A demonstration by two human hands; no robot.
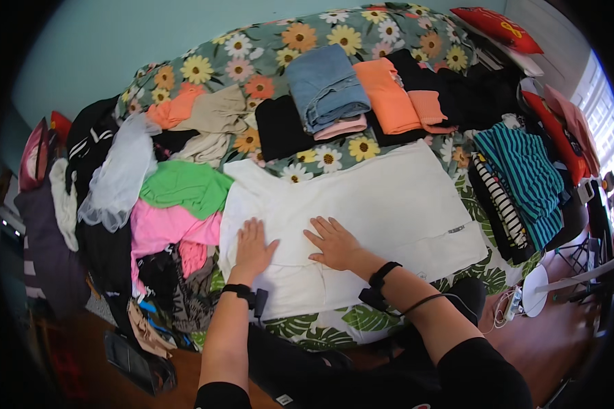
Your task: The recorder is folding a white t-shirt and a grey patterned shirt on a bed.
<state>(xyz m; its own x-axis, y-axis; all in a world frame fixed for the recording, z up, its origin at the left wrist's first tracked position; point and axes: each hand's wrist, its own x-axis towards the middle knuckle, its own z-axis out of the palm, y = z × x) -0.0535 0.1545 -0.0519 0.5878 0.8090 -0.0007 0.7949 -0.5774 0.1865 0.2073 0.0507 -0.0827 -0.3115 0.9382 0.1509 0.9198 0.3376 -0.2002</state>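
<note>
A white garment (384,199), looking like a T-shirt, lies spread out before me with its near side folded over. My left hand (254,248) rests palm down on its left part, fingers apart. Flat on the cloth near the middle is my right hand (333,244), its fingers also spread. Neither hand holds anything. Some small dark print shows near the garment's right end. Under it, a leaf-patterned cover (358,319) shows along the near edge. Each wrist wears a black strap with a small device.
Folded jeans (327,87), orange clothes (389,97) and black cloth stand behind on the flowered sofa cover (297,38). Loose green (187,186) and pink clothes (171,225) lie at left. A striped pile (522,174) sits right. A power strip (514,302) lies on the floor.
</note>
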